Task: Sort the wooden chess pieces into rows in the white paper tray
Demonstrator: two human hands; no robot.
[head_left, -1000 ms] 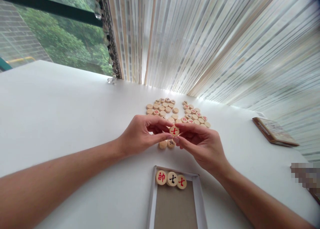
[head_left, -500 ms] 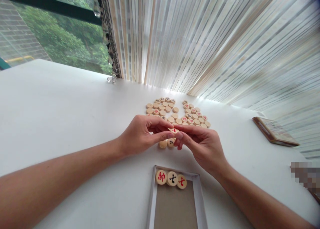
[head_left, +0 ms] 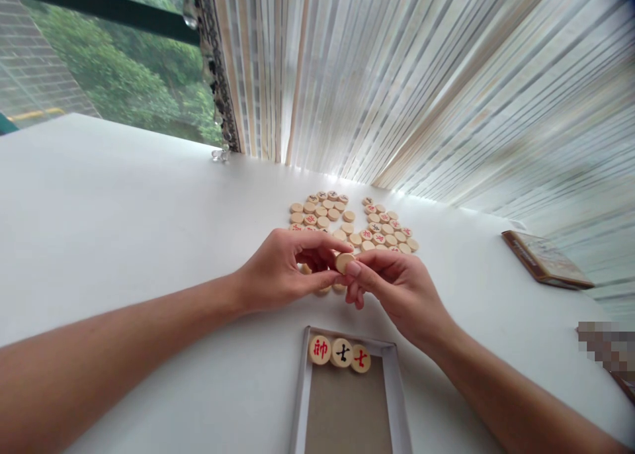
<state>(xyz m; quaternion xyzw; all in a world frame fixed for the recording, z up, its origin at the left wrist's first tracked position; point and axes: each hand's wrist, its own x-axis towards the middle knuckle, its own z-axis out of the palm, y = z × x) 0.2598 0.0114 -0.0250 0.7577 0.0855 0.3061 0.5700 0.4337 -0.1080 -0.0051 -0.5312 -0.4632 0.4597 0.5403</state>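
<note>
A round wooden xiangqi piece [head_left: 344, 263] is tilted in front of me, with a blank face towards me. My right hand [head_left: 397, 288] pinches it, thumb on the near face. The thumb and index finger of my left hand [head_left: 282, 269] are at its upper and lower edges, closed around it. Below my hands lies a shallow white-walled box tray [head_left: 303, 401]. Along its far wall sit a red-marked piece [head_left: 320, 350], a black-marked piece [head_left: 342, 353] and another red-marked piece [head_left: 361, 359]. A few pieces under my hands are partly hidden.
Many loose xiangqi pieces [head_left: 333, 214] spread beyond my hands on the white table [head_left: 149, 202], some face up, others blank side up. A flat box [head_left: 548, 259] lies at the right. A string curtain [head_left: 357, 77] hangs behind, beside a window [head_left: 124, 63].
The piece between my hands has turned from its red-marked face to a blank one. My left thumb and index finger have spread wider. The tray's pieces have stayed put.
</note>
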